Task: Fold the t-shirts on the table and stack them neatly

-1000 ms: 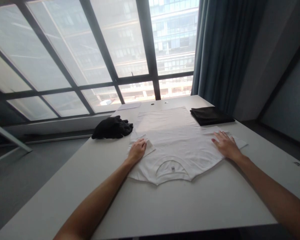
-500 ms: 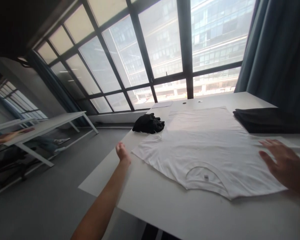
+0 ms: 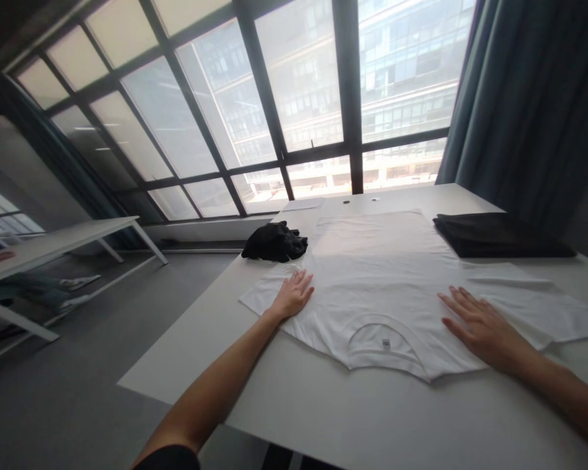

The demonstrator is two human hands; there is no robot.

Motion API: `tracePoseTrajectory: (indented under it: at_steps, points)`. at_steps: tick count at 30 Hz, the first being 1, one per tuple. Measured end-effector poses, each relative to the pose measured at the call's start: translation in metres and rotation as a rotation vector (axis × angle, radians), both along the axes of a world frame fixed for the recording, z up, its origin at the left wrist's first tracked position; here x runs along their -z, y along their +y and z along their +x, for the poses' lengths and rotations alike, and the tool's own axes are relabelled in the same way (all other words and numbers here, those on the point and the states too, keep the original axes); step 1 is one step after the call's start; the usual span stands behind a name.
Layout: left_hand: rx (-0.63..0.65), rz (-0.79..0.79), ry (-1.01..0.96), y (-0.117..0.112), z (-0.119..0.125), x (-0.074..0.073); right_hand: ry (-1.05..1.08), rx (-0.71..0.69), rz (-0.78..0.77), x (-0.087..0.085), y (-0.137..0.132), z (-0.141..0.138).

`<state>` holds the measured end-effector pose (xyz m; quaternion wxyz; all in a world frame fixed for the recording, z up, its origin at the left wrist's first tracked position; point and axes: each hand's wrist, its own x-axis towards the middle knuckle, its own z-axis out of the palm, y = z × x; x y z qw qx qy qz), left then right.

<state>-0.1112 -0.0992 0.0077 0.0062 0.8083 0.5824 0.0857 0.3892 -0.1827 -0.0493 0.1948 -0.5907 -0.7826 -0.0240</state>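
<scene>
A white T-shirt (image 3: 372, 287) lies spread out on the white table (image 3: 372, 418), its neckline and small inner label facing me. My left hand (image 3: 294, 295) rests flat on the shirt near its left sleeve, fingers stretched forward. On the other side my right hand (image 3: 477, 323) lies palm down on the shirt by the right sleeve, its fingers spread. Neither hand grips the cloth. The right sleeve reaches out beyond my right hand, and my forearm covers part of its edge.
A crumpled black cloth (image 3: 274, 241) sits at the table's left edge. At the right lies a folded black cloth (image 3: 500, 236). A second white table (image 3: 78, 238) stands to the left, with part of a person beside it. Windows and a dark curtain (image 3: 519, 98) are behind.
My left hand has come from beside the table edge onto the shirt's left side. My right hand has moved left, inward over the shirt. The view has turned slightly right.
</scene>
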Motion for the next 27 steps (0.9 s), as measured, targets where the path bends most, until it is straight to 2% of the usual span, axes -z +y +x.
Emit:
tracePoseTrajectory:
  at_steps: [3, 7, 11, 14, 16, 18, 20, 22, 24, 27]
  points:
    - [0.015, -0.020, 0.108, -0.007, -0.009, 0.005, -0.091, 0.026, -0.064, -0.006, -0.013, -0.004]
    - [0.029, -0.022, 0.122, -0.025, -0.020, 0.007, -0.134, 0.035, -0.090, -0.004, -0.044, -0.003]
    - [0.045, -0.025, 0.093, -0.029, -0.015, 0.000, -0.102, 0.052, -0.070, -0.005, -0.063, -0.006]
    - [0.071, 0.043, 0.032, -0.006, 0.007, -0.012, -0.046, 0.011, -0.011, -0.025, -0.044, -0.024]
    - [0.069, 0.066, 0.001, 0.015, 0.025, -0.017, -0.016, 0.003, 0.044, -0.043, -0.017, -0.038]
    - [0.039, 0.060, 0.006, 0.033, 0.037, -0.015, 0.006, 0.078, 0.057, -0.058, 0.014, -0.040]
    - [0.009, 0.059, 0.022, 0.045, 0.041, -0.008, 0.041, 0.190, 0.059, -0.064, 0.041, -0.023]
    - [-0.003, 0.090, 0.000, 0.052, 0.037, 0.002, 0.097, 0.366, 0.045, -0.061, 0.056, 0.012]
    - [0.006, 0.131, -0.029, 0.057, 0.030, 0.010, 0.109, 0.502, 0.000, -0.049, 0.058, 0.052]
    - [0.028, 0.120, 0.018, 0.060, 0.025, 0.016, 0.049, 0.603, -0.110, -0.028, 0.047, 0.098]
